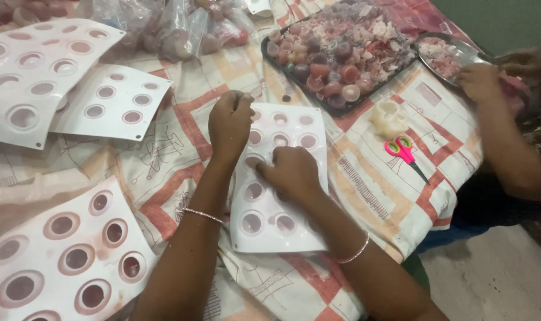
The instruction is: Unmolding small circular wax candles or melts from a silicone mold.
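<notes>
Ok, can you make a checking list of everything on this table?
Surface: patterned cloth covers the table.
Job's things: white mould tray with round cavities, under both hands.
Clutter: more mould trays, dark tray of pink and purple pieces, metal plate, pink scissors, plastic bags.
Grips: left hand and right hand press on the tray.
Cables: nothing seen.
Surroundings: another person's hand at the plate.
</notes>
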